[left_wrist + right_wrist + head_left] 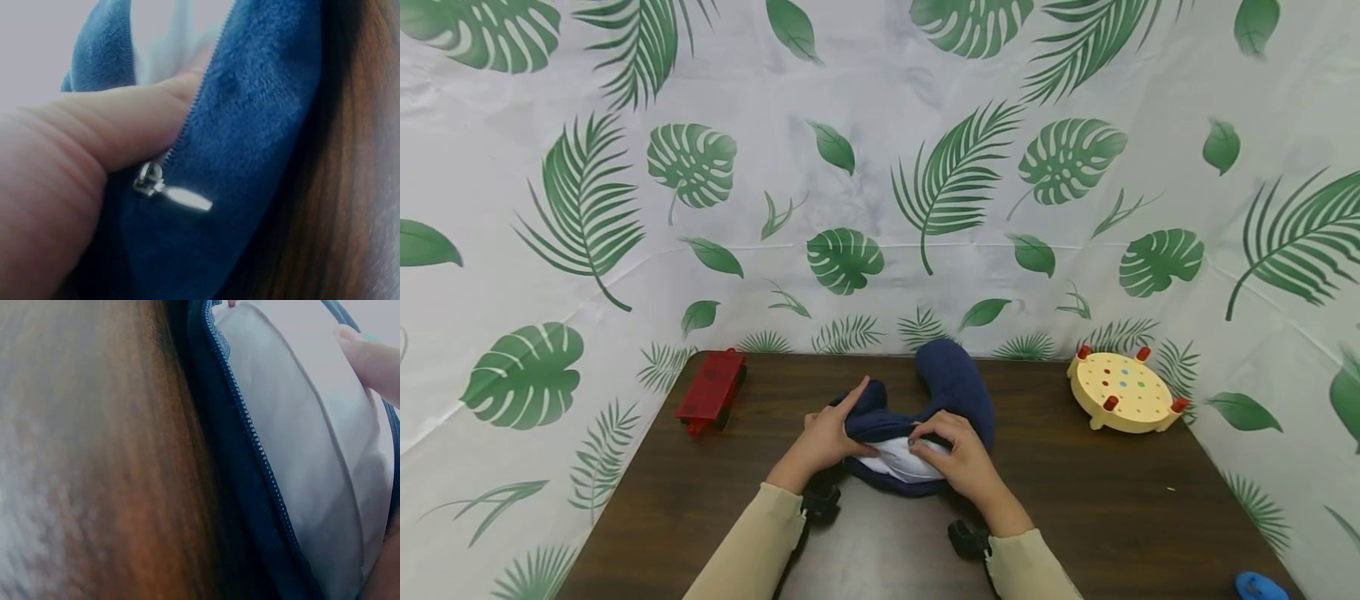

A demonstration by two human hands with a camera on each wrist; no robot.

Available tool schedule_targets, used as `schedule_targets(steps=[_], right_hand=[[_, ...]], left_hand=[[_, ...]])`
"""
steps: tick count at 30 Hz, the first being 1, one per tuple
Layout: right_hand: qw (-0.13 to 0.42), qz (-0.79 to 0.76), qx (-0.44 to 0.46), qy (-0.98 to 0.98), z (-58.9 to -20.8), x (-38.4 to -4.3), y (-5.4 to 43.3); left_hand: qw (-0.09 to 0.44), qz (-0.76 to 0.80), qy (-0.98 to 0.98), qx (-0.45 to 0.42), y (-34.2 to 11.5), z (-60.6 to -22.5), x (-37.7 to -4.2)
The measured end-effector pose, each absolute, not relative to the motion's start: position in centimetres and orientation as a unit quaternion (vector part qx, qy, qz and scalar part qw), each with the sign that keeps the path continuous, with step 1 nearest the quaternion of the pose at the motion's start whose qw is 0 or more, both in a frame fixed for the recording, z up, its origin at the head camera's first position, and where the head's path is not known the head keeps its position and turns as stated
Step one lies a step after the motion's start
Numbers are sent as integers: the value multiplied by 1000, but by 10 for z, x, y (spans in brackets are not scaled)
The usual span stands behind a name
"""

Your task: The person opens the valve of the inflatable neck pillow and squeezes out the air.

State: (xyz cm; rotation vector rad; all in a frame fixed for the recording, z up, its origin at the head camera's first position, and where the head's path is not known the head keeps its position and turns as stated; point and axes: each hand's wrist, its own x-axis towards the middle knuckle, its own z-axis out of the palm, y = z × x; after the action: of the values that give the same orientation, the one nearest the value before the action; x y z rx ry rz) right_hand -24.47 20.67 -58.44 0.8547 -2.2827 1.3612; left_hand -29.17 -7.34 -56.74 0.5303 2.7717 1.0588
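Observation:
A navy plush U-shaped neck pillow (957, 383) lies mid-table, its zipped cover gaping along the near side. White inner lining (897, 460) bulges through the gap. My left hand (826, 437) grips the cover at the left end of the opening, thumb tucked inside and index finger extended. Beside that thumb, in the left wrist view, a silver zip pull (181, 197) hangs at the end of the zip teeth. My right hand (964, 460) has its fingers curled at the opening's far edge and pinches there. In the right wrist view its thumb (369, 359) presses on the white lining.
On the dark wood table (760, 533), a red toy cart (713, 387) sits at the back left. A yellow round pegboard (1122, 392) with red legs upturned is at the back right. A blue object (1258, 586) lies by the near right edge. Leaf-print cloth (850, 192) hangs behind.

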Motion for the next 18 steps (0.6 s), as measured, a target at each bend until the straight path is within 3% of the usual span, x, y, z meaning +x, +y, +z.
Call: schedule_targets(steps=[18], right_hand=[[162,470,290,-818,-584,-244,208]], left_hand=[[69,345,917,186,-74,-565,-293]])
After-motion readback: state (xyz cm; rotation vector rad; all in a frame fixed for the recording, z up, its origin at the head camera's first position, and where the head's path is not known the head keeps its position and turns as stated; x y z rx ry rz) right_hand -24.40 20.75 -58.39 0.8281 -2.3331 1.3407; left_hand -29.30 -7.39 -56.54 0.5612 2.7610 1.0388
